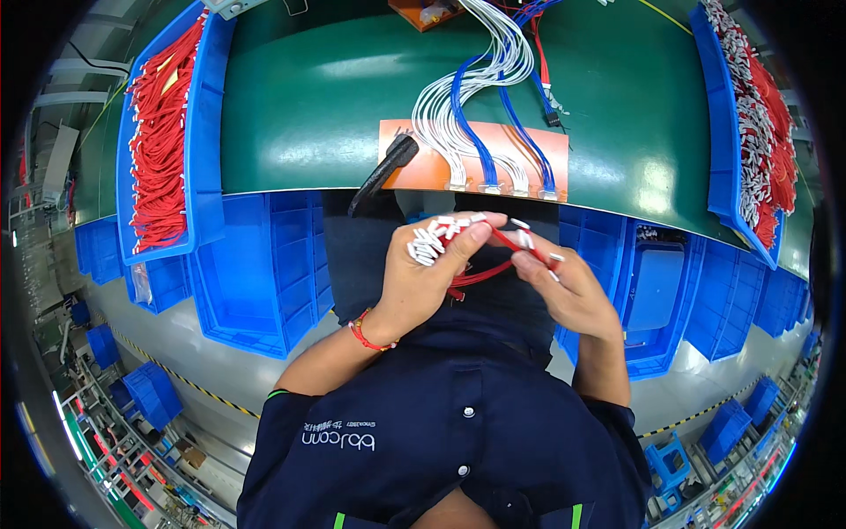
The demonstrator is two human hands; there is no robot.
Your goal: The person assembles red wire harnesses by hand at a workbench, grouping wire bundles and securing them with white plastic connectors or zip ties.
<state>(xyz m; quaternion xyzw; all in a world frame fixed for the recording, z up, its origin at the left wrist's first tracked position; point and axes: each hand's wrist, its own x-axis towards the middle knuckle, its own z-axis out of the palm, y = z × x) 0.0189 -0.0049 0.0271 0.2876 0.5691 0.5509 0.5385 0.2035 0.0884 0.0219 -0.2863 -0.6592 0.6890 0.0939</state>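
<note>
A bundle of red wires [483, 276] with white connector ends is held in front of my body, just off the table's front edge. My left hand [426, 275] is closed round the bundle, with a cluster of white ends [426, 246] sticking out by its fingers. My right hand [568, 284] pinches a few red wires whose white tips [526, 238] show between the fingers. The red loop hangs between both hands. Beyond them, white and blue wire harnesses [480, 106] lie with their connectors on an orange board [423, 181]. A black handle-like tool [385, 172] rests at that board's left side.
On the green table [308, 115], a blue bin of red wires [163, 141] stands left and another blue bin [724, 115] of red wires with white ends stands right. Large blue crates [242, 273] sit below the table's edge on both sides. A blue stool [670, 467] is at lower right.
</note>
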